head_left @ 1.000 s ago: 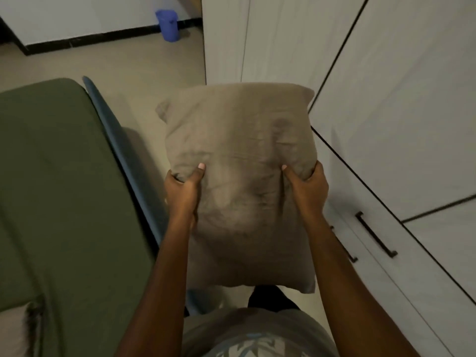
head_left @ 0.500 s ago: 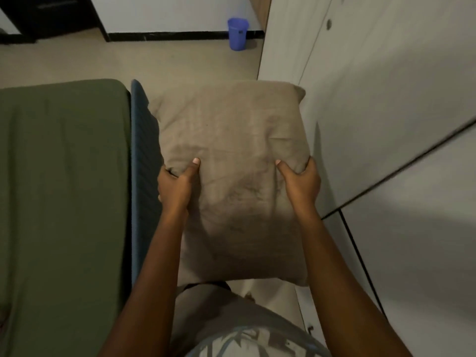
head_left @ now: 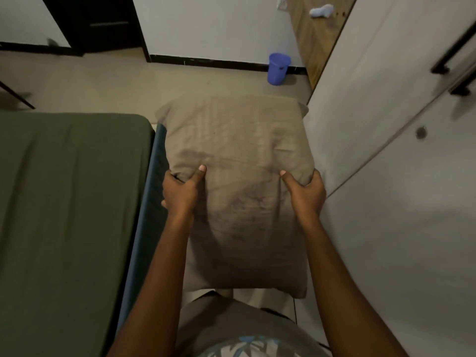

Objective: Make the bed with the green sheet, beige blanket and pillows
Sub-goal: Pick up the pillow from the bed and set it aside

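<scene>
While the pillow point(head_left: 239, 181) hangs in the air in front of the person's body, both hands grasp it by its side edges: the left hand point(head_left: 180, 194) pinches the edge nearer the bed, thumb pressed onto the top face, and the right hand point(head_left: 306, 194) clamps the opposite edge the same way. Its cloth cover is brownish and creased, with a darker patch near the middle. Just beside the pillow on the left-hand side lies the bed, where the green sheet point(head_left: 69, 202) is already spread flat and a blue mattress side point(head_left: 152, 191) shows below it. Beyond the pillow sits a blue bin point(head_left: 278, 68) on the floor, and a white wardrobe point(head_left: 386, 176) stands on its other side. This looks like the pillow-placing step; next it must be swung over the sheet and set down at one end. No beige blanket is in view.
</scene>
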